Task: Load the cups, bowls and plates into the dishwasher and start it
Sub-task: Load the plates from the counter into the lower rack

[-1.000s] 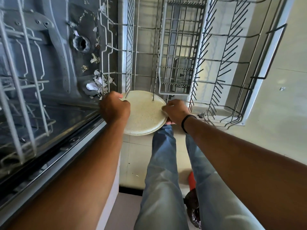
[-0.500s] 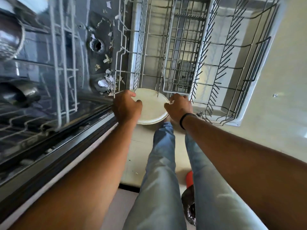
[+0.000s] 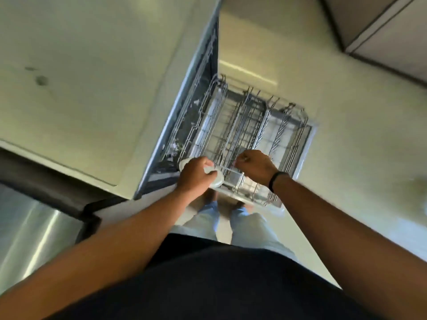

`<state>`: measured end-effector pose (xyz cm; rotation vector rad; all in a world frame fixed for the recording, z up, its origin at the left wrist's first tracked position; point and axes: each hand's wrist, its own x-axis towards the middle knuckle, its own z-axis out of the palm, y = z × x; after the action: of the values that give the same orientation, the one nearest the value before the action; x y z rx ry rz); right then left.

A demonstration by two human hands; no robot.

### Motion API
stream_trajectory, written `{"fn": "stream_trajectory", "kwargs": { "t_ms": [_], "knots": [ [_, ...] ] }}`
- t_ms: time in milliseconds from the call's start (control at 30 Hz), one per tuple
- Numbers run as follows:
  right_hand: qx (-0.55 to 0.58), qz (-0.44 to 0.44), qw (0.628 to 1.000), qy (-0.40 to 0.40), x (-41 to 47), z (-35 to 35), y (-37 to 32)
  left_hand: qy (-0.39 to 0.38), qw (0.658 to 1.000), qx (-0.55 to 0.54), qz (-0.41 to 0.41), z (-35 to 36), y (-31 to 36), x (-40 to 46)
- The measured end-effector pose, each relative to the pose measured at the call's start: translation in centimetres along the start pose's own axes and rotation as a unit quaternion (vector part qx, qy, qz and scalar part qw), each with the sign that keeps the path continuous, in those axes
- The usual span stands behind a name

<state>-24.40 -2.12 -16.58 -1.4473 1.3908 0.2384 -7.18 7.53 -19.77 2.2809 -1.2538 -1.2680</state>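
A pale round plate (image 3: 218, 180) stands in the near left corner of the pulled-out lower rack (image 3: 286, 132) of the dishwasher (image 3: 184, 107). My left hand (image 3: 195, 173) grips the plate's upper edge and covers most of it. My right hand (image 3: 255, 167) hovers over the rack's near edge just right of the plate, fingers curled. Blur hides whether it touches the plate or a rack wire. The rack's tines look otherwise bare.
The open dishwasher door lies under the rack on the pale floor (image 3: 346, 158). A light countertop (image 3: 80, 77) spans the left, with a steel appliance front (image 3: 30, 239) below it. Cabinet doors (image 3: 381, 31) are at the top right. My legs stand before the rack.
The camera has risen from close over the rack to standing height. The plate has gone from flat between both hands to standing in the rack corner; my right hand has come off it.
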Motion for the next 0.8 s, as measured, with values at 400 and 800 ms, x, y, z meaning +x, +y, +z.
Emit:
{"fn": "stream_trajectory", "kwargs": {
  "t_ms": [400, 800],
  "knots": [
    [0.106, -0.136, 0.985, 0.020, -9.2, -5.5, -6.5, 0.088, 0.985, -0.143, -0.040, -6.8, 4.3, -9.4],
    [0.050, -0.328, 0.928, -0.168, -14.8, 5.9, -20.3, 0.409, 0.841, -0.346, -0.081, -10.1, 2.1, -23.1]
  ]
}}
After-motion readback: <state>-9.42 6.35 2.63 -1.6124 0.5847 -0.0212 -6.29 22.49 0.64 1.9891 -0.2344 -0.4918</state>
